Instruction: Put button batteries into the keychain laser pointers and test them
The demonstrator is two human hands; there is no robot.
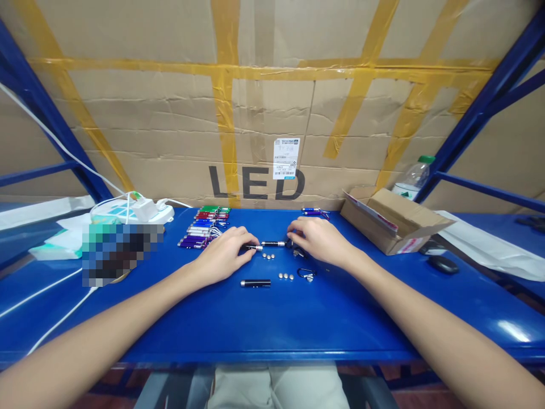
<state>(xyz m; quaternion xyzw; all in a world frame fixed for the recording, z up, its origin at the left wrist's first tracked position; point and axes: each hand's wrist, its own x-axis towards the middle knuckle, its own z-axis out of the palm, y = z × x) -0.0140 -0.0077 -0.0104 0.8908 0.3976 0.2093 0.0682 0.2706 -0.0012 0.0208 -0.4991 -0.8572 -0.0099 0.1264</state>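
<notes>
Fingers of the left hand (225,257) seem to pinch a dark tube (256,247); whether the right hand (320,241), fingers curled, pinches anything, I cannot tell. Between the hands, a second tube (272,243) lies on the worktop (204,324), its long axis sideways, both hands similarly near.

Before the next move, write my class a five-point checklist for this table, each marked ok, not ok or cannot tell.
1. Silver discs sorted: ok, two groups of three.
2. Front black tube clear of both hands: ok, lying apart.
3. Left hand gripping its black tube firmly: cannot tell.
4. Right hand clear of small metal parts: not ok, they lie right next to it.
5. Cardboard box contents known: cannot tell, inside hidden.
</notes>
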